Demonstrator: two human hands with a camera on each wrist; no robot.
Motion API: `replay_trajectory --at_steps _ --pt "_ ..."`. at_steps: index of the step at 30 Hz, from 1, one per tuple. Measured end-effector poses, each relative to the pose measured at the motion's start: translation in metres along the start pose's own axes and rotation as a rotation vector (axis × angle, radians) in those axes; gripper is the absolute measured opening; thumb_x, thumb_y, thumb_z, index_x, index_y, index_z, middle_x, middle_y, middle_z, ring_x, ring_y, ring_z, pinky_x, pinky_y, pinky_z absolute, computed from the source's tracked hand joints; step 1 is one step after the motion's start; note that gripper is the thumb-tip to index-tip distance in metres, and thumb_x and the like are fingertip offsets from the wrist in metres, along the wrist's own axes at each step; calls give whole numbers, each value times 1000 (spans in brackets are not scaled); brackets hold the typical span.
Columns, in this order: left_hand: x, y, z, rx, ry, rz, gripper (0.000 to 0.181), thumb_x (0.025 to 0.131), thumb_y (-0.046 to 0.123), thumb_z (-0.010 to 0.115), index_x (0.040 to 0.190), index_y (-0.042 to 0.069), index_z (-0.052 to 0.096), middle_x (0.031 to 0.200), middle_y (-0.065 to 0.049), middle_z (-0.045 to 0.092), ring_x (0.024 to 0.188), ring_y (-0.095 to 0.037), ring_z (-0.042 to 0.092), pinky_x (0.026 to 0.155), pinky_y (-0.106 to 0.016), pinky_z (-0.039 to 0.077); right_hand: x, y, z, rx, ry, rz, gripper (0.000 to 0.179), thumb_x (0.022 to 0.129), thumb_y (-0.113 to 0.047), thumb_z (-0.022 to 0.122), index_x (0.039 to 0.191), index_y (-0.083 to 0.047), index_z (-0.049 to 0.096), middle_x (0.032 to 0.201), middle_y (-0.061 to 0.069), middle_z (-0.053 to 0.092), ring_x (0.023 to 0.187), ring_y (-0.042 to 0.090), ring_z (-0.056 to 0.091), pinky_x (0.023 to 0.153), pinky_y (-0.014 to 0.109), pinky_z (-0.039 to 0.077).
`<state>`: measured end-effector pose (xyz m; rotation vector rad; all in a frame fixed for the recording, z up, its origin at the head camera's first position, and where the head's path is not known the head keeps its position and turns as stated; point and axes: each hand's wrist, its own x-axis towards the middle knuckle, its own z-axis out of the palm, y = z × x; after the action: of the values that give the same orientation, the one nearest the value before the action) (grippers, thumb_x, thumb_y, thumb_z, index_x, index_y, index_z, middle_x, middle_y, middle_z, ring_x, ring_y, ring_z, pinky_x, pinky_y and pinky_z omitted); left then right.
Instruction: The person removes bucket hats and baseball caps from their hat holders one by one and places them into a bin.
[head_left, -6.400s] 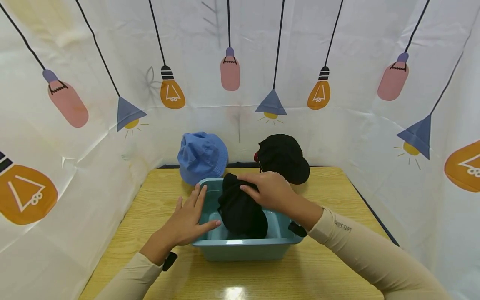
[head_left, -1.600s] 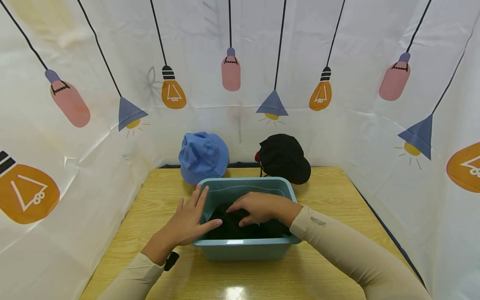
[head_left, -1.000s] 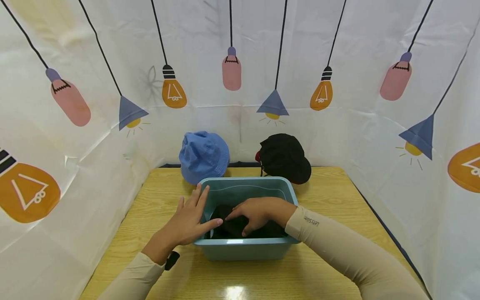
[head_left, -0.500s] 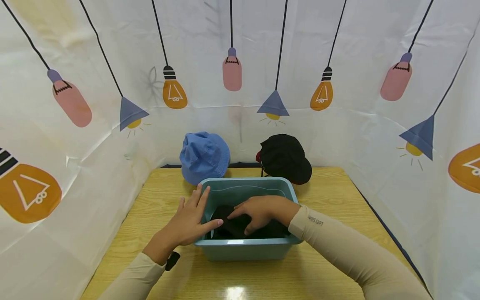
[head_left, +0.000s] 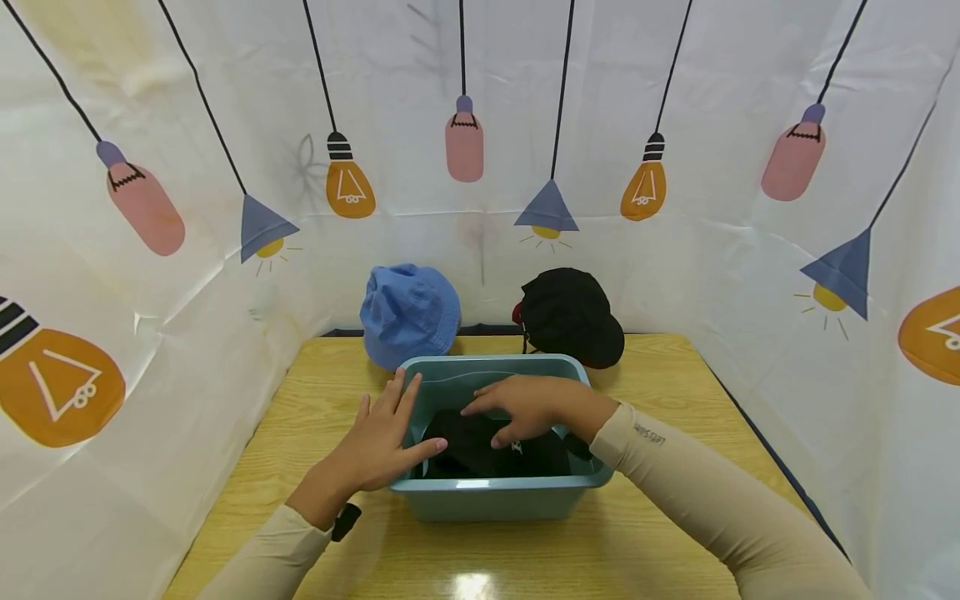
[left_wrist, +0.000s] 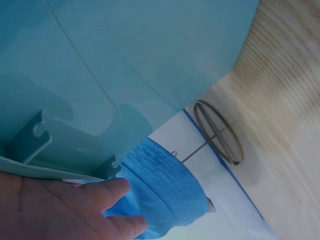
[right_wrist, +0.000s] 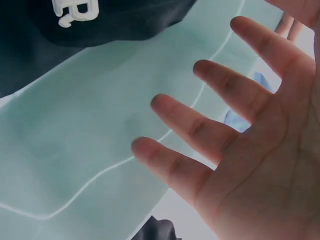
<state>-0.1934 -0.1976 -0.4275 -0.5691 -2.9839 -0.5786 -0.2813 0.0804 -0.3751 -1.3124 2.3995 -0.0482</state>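
Note:
A blue-green plastic tub (head_left: 498,504) stands in the middle of the table. Inside it lies a black cap (head_left: 463,450), whose white embroidered mark shows in the right wrist view on the dark cloth (right_wrist: 100,27). My left hand (head_left: 377,446) rests on the tub's left rim, fingers straight and thumb reaching over the inside; in the left wrist view, the tub's outer wall (left_wrist: 150,55) hides much of it. Above the cap is my right hand (head_left: 528,407), its fingers spread and holding nothing. The right wrist view shows that palm (right_wrist: 265,135) apart from the cap.
Behind the tub, a blue bucket-style hat (head_left: 411,312) stands at the left. Another black cap (head_left: 572,318) with a bit of red sits at the back right. White printed sheeting (head_left: 480,250) closes off the back and sides of the wooden table (head_left: 652,517).
Since the earliest frame, my right hand has put the black cap down into the tub and let go of it. Lately it has risen slightly off the cap. My left hand stays put.

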Motion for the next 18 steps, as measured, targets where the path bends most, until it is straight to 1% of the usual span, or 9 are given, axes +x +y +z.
replay_trajectory --at_steps 5,12,15,18 --pt "0 0 0 -2 3 2 107 94 80 47 169 15 7 174 -18 0 158 -41 18 119 -77 8 -5 0 -6 12 56 -4 62 100 -44 68 157 -37 45 166 3 39 151 27 40 122 53 35" --pt "0 0 2 5 -4 2 106 94 79 48 169 16 7 174 -18 1 158 -41 19 118 -78 8 -12 2 -9 9 140 -13 60 101 -46 66 156 -38 46 166 2 39 150 25 42 120 52 38" --pt "0 0 2 16 1 5 106 94 80 47 169 16 8 174 -18 2 158 -41 20 118 -78 9 -14 4 -11 -7 174 0 60 101 -48 65 157 -37 46 166 3 40 149 25 44 118 53 41" --pt "1 0 1 19 3 3 107 93 81 46 168 15 9 174 -18 2 158 -41 20 119 -78 9 -16 7 -15 -12 198 34 59 101 -47 65 156 -35 47 165 2 41 150 26 43 118 54 41"
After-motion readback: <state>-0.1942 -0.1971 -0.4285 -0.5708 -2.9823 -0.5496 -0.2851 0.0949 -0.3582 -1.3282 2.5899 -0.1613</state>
